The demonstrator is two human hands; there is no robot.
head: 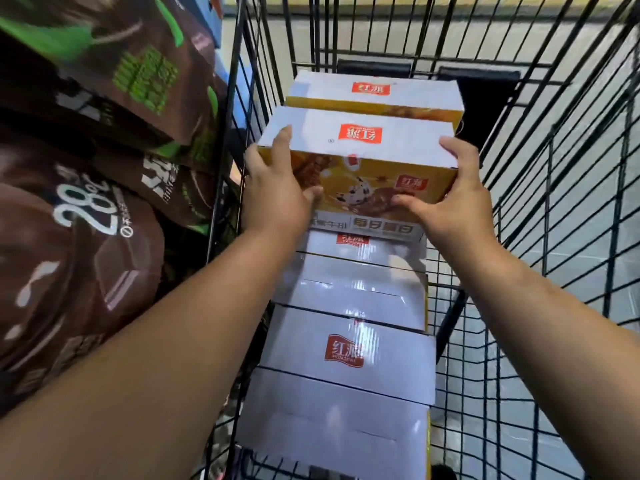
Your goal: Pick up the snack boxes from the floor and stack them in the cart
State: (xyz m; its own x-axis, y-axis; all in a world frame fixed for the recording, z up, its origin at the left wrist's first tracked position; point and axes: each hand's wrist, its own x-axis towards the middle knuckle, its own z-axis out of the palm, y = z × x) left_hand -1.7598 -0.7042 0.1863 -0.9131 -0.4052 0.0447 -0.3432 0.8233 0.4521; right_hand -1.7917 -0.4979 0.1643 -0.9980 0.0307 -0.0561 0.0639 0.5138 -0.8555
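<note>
I have both hands on one box (pixel 356 147) inside the cart (pixel 452 320). The left hand (pixel 273 192) grips the box's 9 o'clock end, fingers laid over the white top and thumb pressed on the yellow front. The right hand (pixel 457 199) grips the 3 o'clock end the same way, with a finger on the top edge and the thumb on the front. So each hand is closed round its end of the box, and the box is held between them.

The box is about level, its white, red-stamped top up. Its yellow front, with a cow picture, faces me at 6 o'clock. I cannot tell whether it rests on anything or hangs in my grip.

At 12 o'clock from it lies a far box (pixel 374 91) of the same kind, white top up and yellow side showing. The two are touching or just beside each other; I cannot tell which.

Below the held box a row (pixel 346 372) of white-topped boxes runs toward 6 o'clock, end to end along the cart's 9 o'clock side. One of them shows the red stamp.

Black wire walls rise at 9, 12 and 3 o'clock, and pale floor (pixel 575 258) shows through the wire at 3 o'clock.

Outside the cart at 9 o'clock, brown bags (pixel 86 220) with green and white print are piled against the wire.
</note>
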